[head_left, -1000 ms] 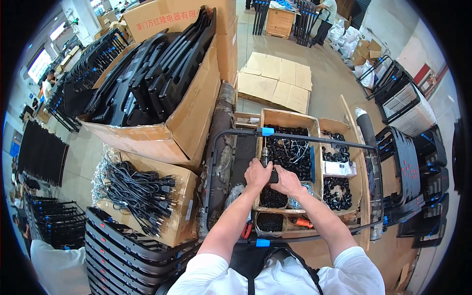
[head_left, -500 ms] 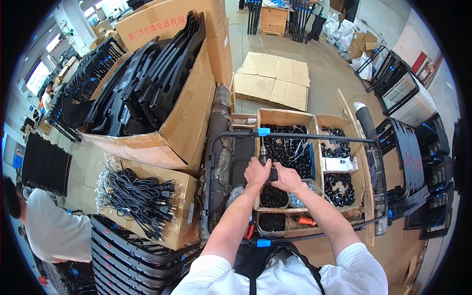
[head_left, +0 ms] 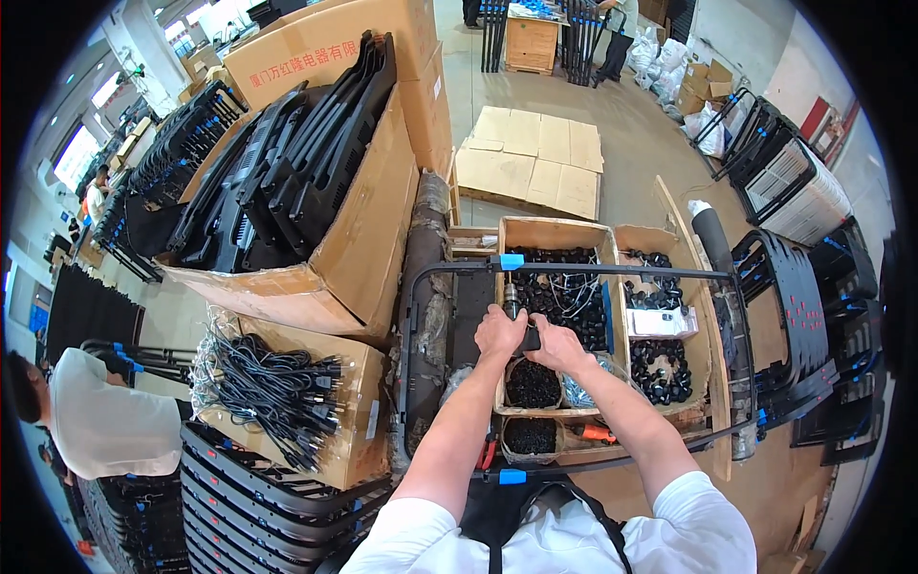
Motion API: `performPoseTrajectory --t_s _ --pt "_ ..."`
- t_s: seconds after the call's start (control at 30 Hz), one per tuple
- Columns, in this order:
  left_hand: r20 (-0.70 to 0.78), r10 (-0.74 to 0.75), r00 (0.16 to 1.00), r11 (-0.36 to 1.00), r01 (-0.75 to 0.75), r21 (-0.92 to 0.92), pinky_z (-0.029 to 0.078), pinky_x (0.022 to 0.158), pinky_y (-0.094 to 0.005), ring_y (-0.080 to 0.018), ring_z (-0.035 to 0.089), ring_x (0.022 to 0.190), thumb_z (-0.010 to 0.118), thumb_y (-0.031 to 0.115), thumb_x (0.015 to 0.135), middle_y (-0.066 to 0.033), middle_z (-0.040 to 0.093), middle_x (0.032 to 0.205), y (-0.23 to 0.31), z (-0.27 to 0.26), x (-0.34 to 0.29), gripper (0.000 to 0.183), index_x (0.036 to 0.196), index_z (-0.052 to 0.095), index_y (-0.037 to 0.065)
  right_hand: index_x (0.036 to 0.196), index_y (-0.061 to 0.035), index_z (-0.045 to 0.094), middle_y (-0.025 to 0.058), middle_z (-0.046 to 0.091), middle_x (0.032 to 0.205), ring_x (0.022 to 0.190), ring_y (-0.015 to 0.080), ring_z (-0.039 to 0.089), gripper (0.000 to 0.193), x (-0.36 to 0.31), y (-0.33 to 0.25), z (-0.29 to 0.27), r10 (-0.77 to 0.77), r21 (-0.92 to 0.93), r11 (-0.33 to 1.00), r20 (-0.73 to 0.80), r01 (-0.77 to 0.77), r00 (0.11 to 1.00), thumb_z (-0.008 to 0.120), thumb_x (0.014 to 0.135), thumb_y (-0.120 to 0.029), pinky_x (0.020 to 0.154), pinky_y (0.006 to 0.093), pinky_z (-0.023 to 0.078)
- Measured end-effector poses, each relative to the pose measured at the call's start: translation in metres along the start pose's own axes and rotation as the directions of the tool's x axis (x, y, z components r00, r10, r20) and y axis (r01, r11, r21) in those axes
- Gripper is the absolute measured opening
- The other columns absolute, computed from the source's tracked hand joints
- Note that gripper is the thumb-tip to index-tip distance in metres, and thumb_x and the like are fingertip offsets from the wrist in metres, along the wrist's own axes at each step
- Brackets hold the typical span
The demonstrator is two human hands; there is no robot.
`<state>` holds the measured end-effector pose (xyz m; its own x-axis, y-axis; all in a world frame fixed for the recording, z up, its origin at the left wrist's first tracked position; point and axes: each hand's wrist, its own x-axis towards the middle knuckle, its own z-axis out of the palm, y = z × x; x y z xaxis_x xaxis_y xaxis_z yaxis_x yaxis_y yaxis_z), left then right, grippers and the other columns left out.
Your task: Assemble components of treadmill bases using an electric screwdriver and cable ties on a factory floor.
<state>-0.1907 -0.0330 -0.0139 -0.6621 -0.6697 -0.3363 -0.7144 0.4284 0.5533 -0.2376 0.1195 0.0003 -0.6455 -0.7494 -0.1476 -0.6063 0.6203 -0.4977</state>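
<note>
Both my hands are on a dark power drill (head_left: pixel 512 295), its chuck pointing away from me toward the far bar of a black tubular frame (head_left: pixel 612 269). My left hand (head_left: pixel 500 333) is closed round the front of its body. My right hand (head_left: pixel 560 345) is wrapped about the rear and grip, most of which the fingers hide. The frame lies across the bench with blue clips on its far and near bars. Under the drill sits a wooden parts box (head_left: pixel 612 230) with black plastic parts, small black screws (head_left: pixel 533 384) and silvery pieces.
An orange-handled tool (head_left: pixel 600 433) lies near the frame's near bar. Left stand a carton of black panels (head_left: pixel 330 273), bundled power cords (head_left: pixel 277 387) and stacked black frames (head_left: pixel 258 507). A co-worker in a white shirt (head_left: pixel 110 416) stands far left. Flattened cardboard (head_left: pixel 531 158) lies ahead.
My hands and the drill stay in nearly the same place. The co-worker at left has shifted, and black tubes with blue clips now show beside that person.
</note>
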Motion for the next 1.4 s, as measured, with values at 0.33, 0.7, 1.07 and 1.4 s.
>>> performPoseTrajectory --t_s 0.33,0.7,1.07,1.4 --pt "0.030 0.006 1.000 1.000 -0.006 0.006 0.055 0.098 -0.0514 -0.0439 0.070 0.113 0.065 0.065 0.088 -0.0280 0.072 0.119 0.001 -0.003 0.008 0.076 0.122 0.061 -0.003 0.144 0.0007 0.042 0.0289 0.073 0.108 0.105 0.0427 0.072 0.082 0.004 -0.005 -0.009 0.019 0.003 1.000 0.021 -0.019 1.000 0.080 0.081 -0.034 0.093 0.0485 0.057" --pt "0.105 -0.088 0.991 0.996 0.088 0.001 0.055 0.101 -0.0478 -0.0393 0.070 0.118 0.069 0.069 0.082 -0.0253 0.072 0.124 0.004 -0.013 0.016 0.083 0.127 0.065 0.000 0.138 -0.0082 0.052 0.0143 0.051 0.145 0.128 0.0384 0.059 0.062 0.010 0.002 0.003 -0.122 0.016 0.992 0.034 0.122 0.992 0.079 0.084 -0.025 0.102 0.0482 0.053" --pt "0.169 -0.052 0.984 0.989 0.074 -0.131 0.054 0.104 -0.0466 -0.0381 0.069 0.120 0.074 0.050 0.076 -0.0227 0.071 0.128 -0.001 -0.017 0.006 0.072 0.130 0.065 0.003 0.137 -0.0084 0.057 0.0128 0.055 0.142 0.126 0.0382 0.061 0.064 -0.011 -0.016 -0.002 -0.114 0.106 0.988 0.031 0.110 0.993 0.082 0.079 -0.022 0.104 0.0446 0.052" --pt "0.141 -0.011 0.990 0.999 0.017 -0.042 0.058 0.098 -0.0458 -0.0379 0.072 0.114 0.074 0.046 0.076 -0.0220 0.075 0.119 0.000 -0.030 -0.009 0.061 0.116 0.074 0.000 0.134 -0.0071 0.058 0.0112 0.055 0.139 0.123 0.0377 0.062 0.062 -0.019 -0.020 0.000 -0.078 0.082 0.994 0.030 0.076 0.996 0.084 0.078 -0.018 0.102 0.0447 0.052"
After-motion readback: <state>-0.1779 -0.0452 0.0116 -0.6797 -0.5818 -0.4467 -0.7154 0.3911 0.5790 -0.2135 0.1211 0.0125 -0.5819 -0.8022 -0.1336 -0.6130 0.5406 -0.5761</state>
